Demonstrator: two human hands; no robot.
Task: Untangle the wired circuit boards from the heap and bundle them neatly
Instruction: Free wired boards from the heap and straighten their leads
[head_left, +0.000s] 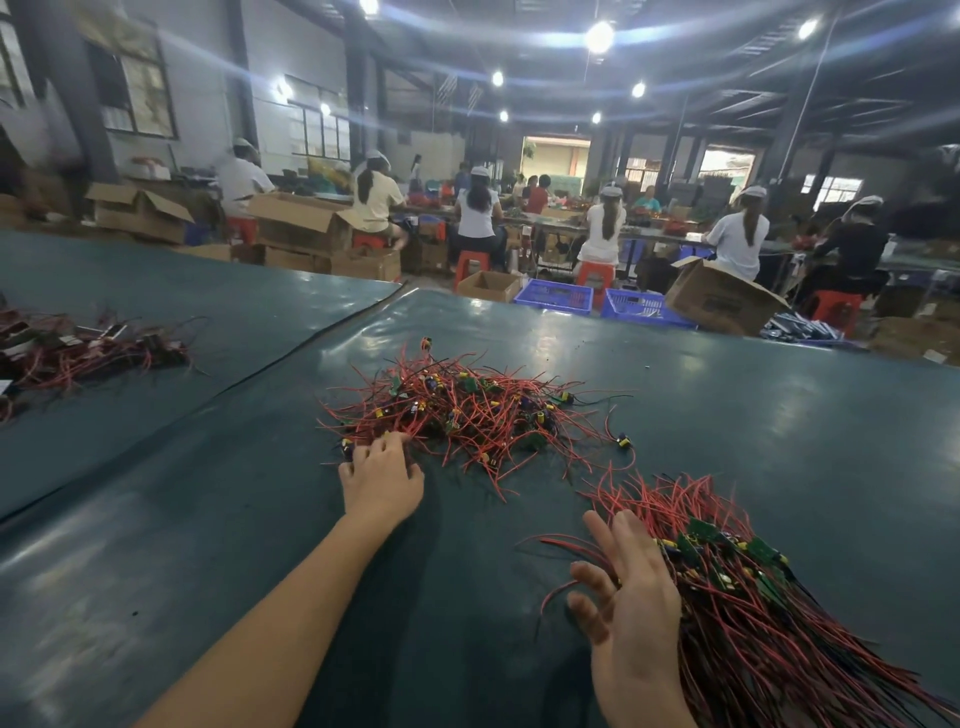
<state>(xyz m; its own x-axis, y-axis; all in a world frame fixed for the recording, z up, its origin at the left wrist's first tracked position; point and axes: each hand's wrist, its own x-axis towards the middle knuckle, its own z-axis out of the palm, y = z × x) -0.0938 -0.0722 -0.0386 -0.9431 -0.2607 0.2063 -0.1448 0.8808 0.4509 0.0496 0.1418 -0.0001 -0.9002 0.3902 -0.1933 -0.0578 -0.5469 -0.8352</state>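
Bench (208, 545) – dark green sheeting, wide enough to keep sorted and unsorted stock apart.

Heap (467, 415) – red and black leads crossing every way, small green boards and yellow-capped parts caught among them. It lies loose in the middle of the bench, probably so a unit can be drawn out from any edge.

Bundle (769, 613) – near-right of the heap, just apart from it. Its leads run parallel and its boards are gathered at one level, so this reads as the finished stock. Being close to the heap keeps each transfer short.

Second pile of wired parts (88, 348) – well left of the heap, across a seam in the sheeting, untouched.

Right hand (639, 613) – at the bundle's side facing the heap, palm against the leads. The grip is spread with fingers straight and fanned, closing on nothing. It looks to be steadying the bundle.

Left hand (382, 480) – at the heap's near-left edge, forearm stretched out low over the bench, knuckles up. The fingertips are down among the outer leads, and I cannot tell whether the grip pinches one.
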